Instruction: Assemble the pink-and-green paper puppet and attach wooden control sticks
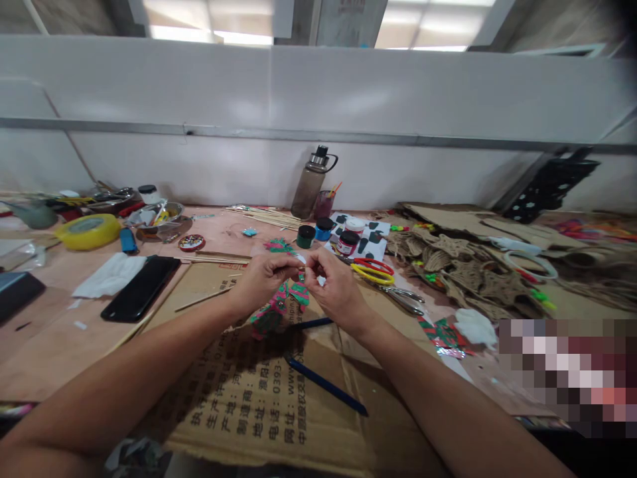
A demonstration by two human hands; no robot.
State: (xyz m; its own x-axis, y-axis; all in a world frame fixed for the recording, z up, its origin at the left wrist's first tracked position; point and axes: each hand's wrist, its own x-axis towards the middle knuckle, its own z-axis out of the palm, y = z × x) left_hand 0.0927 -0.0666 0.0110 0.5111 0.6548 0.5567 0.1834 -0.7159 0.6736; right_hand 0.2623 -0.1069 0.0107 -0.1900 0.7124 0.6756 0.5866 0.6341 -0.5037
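Over a sheet of printed cardboard (239, 398), my left hand (261, 279) and my right hand (336, 285) meet, thumbs and forefingers pinched together. What is between the fingertips is too small to make out; a bit of white shows beside them. Just below the fingers is a green and pink patterned piece (269, 320) with small shiny dots, partly hidden by my hands. Another green and pink piece (279, 245) shows behind them. On the cardboard, nearer to me, lies a blue V-shaped tool (328, 387), probably tweezers, with its other leg reaching under my right wrist.
Paint jars (305, 236) and a bottle (308, 182) stand behind my hands. Scissors (373, 270) and pliers (405, 299) lie right, before brown cut-outs (462, 269). At left are a phone (142, 289), tissue (110, 274) and yellow tape roll (88, 231).
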